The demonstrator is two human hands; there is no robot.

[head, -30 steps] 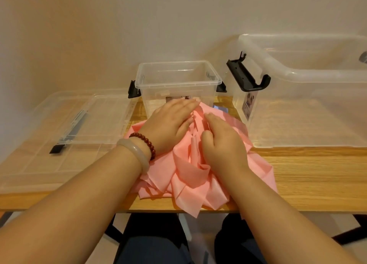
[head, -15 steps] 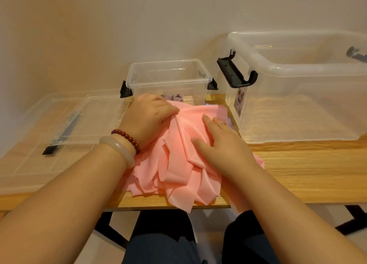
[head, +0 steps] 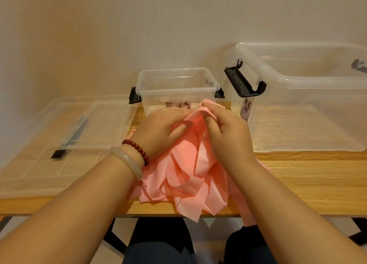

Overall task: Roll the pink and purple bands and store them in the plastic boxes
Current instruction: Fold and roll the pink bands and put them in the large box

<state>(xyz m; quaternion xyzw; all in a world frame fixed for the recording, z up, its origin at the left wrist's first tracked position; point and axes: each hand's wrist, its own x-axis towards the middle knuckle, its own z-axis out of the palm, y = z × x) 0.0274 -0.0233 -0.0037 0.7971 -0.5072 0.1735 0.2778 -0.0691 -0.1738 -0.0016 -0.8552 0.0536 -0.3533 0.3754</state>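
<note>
Between the left hand (head: 164, 127) and right hand (head: 226, 132), the pink band (head: 188, 176) is lying bunched on the surface (head: 307, 180), with both hands gripping its upper folds. Just beyond the knuckles, the small plastic box (head: 178, 89) is standing open. Risk: loose tails below the wrists are overhanging the edge, and uneven pulling could tangle them.

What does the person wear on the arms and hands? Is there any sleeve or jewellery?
Both forearms are bare; no sleeves show. Behind the left hand, the wrist carries a bracelet of round dark red beads, then a smooth pale bangle. The right hand and wrist show nothing worn.
</note>
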